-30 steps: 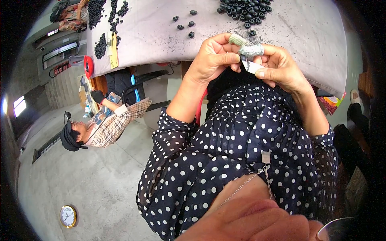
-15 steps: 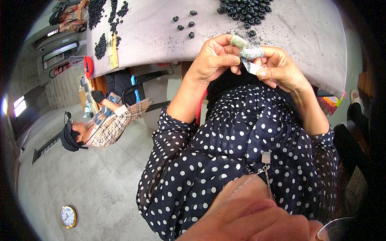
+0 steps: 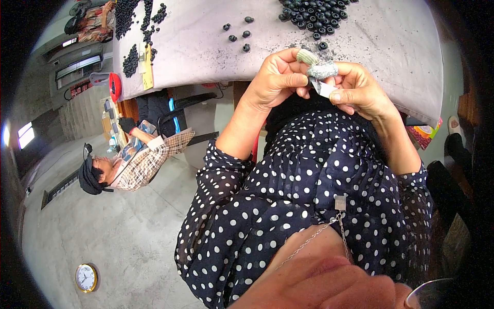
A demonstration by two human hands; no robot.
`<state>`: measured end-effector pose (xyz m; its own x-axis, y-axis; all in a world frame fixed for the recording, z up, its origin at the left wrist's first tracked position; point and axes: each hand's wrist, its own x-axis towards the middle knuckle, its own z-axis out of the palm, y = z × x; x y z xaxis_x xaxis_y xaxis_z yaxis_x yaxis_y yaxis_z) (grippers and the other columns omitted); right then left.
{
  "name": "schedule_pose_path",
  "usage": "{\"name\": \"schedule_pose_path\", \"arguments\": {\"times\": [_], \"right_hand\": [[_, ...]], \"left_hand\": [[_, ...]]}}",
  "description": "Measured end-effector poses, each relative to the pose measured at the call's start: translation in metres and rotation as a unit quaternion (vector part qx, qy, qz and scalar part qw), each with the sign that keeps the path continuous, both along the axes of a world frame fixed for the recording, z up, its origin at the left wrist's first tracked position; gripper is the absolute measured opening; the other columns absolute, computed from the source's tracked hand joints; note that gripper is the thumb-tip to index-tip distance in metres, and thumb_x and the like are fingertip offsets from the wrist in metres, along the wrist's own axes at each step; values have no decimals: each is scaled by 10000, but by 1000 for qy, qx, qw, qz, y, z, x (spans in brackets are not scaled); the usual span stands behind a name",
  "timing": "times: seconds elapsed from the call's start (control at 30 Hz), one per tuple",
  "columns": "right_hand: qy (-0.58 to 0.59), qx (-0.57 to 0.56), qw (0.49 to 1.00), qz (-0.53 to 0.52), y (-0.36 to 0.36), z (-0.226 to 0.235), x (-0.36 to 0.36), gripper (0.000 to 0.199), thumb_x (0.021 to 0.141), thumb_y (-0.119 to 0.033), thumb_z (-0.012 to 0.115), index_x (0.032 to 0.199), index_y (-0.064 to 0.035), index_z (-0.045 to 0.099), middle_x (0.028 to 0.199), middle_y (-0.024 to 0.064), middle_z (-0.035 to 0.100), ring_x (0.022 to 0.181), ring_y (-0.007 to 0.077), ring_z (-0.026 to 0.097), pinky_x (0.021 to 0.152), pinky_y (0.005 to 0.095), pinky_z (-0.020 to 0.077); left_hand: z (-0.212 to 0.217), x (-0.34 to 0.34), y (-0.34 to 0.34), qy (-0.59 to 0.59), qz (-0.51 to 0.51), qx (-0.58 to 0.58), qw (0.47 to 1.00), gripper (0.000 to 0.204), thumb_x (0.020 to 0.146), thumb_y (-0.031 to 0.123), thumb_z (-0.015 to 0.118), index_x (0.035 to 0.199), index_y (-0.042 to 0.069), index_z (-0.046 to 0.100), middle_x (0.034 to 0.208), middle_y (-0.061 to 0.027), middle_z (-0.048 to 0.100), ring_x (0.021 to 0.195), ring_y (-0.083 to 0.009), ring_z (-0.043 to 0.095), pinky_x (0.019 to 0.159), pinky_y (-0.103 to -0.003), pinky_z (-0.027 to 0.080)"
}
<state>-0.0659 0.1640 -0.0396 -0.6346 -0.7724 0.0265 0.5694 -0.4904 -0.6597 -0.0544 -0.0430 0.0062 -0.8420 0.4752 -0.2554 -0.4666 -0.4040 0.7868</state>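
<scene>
My left hand [image 3: 278,77] and my right hand [image 3: 360,90] meet just in front of my chest, at the near edge of a grey table [image 3: 391,46]. Together they pinch a small white piece [image 3: 324,88]. Grey fabric covers [image 3: 320,67] wrap two fingertips above it. My dark blouse with white dots [image 3: 319,195] fills the lower middle. A pile of small black round parts [image 3: 314,13] lies on the table just beyond my hands, one of them close to my fingertips.
Three or so loose black parts [image 3: 242,36] and further piles [image 3: 135,36] lie to the left on the table, beside a yellow strip [image 3: 147,69]. Another person in a plaid shirt [image 3: 139,159] sits at the left. A round clock [image 3: 86,278] shows lower left.
</scene>
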Motion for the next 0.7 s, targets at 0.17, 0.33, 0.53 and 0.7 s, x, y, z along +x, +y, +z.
{"name": "schedule_pose_path", "arguments": {"times": [0.17, 0.33, 0.53, 0.7], "right_hand": [[19, 14, 1000, -3, 0, 4, 0, 357, 744, -58, 683, 1066, 35, 560, 695, 9, 545, 458, 29, 436, 366, 142, 328], [13, 10, 1000, -4, -1, 1, 0, 363, 745, -55, 680, 1072, 37, 553, 696, 9, 547, 452, 28, 434, 366, 142, 325], [9, 2, 1000, 8, 0, 1, -1, 365, 745, -61, 682, 1071, 37, 553, 694, 12, 549, 428, 27, 423, 361, 144, 324], [-2, 4, 1000, 11, 0, 1, 0, 360, 739, -47, 684, 1065, 42, 560, 694, 16, 554, 430, 27, 430, 356, 147, 324]], "left_hand": [[0, -1, -1, -5, 0, 6, 1000, 322, 766, -14, 650, 1064, -5, 530, 873, -128, 649, 601, -132, 600, 577, -263, 529], [-2, -1, -2, -8, -5, 18, 1000, 313, 770, -23, 643, 1062, 0, 531, 880, -130, 648, 605, -130, 599, 576, -265, 529], [-2, 0, -2, -12, 1, 21, 1000, 312, 769, -24, 642, 1059, 4, 532, 879, -133, 649, 598, -133, 598, 575, -271, 530], [-1, 0, -4, -10, 1, -2, 1000, 323, 759, -24, 651, 1061, 4, 539, 865, -131, 649, 590, -135, 596, 571, -280, 529]]}}
